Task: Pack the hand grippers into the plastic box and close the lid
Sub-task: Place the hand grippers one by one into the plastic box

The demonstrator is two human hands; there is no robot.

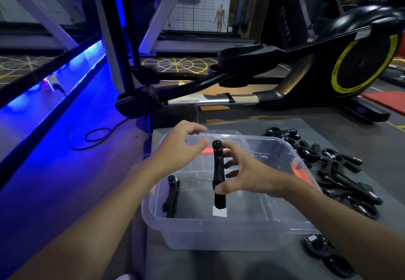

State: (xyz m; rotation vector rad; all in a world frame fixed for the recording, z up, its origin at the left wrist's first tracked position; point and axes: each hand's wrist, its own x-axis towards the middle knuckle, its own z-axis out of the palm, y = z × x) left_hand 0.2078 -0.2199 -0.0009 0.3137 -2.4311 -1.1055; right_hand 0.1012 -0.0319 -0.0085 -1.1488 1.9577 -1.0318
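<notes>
A clear plastic box (219,233) stands open on a grey mat. My right hand (247,174) pinches a black hand gripper (218,170) and holds it upright above the inside of the box. My left hand (182,146) hovers over the box's far left rim with fingers loosely curled, holding nothing. One black hand gripper (172,194) leans inside the box against its left wall. A pile of several black hand grippers (335,170) lies on the mat to the right of the box. Another hand gripper (322,249) lies near my right forearm. The lid is not clearly seen.
An elliptical trainer (285,76) with a yellow-rimmed wheel stands just behind the mat. A black cable (96,136) loops on the blue-lit floor at left. A red mat (388,100) lies at the far right.
</notes>
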